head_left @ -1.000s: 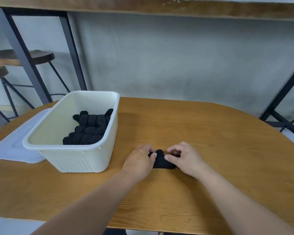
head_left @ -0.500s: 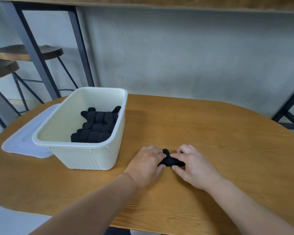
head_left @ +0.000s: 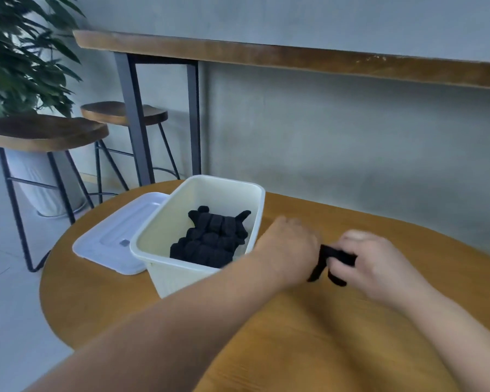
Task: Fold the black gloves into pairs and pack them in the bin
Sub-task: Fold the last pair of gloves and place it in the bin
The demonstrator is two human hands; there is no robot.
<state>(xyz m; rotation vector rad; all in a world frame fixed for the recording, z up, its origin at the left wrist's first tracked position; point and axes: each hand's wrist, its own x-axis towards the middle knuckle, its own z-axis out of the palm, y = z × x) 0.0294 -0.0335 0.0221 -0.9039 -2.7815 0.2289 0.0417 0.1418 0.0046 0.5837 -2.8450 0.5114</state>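
A folded pair of black gloves [head_left: 330, 257] is held between my two hands just above the wooden table, its fingers dangling down. My left hand [head_left: 290, 250] grips its left end and my right hand [head_left: 376, 264] pinches its right end. Directly to the left stands a cream plastic bin [head_left: 164, 271] with several folded black glove pairs [head_left: 210, 240] lying on its bottom. My left hand is close beside the bin's right wall.
The bin's white lid [head_left: 116, 236] lies flat on the table left of the bin. The round wooden table [head_left: 309, 321] ends close in front and to the left. Two stools [head_left: 48, 134] and a potted plant [head_left: 17, 52] stand beyond the left edge.
The view has swung left and the bin now sits nearer my hands. Both hands have lifted the folded gloves off the table and carried them toward the bin.
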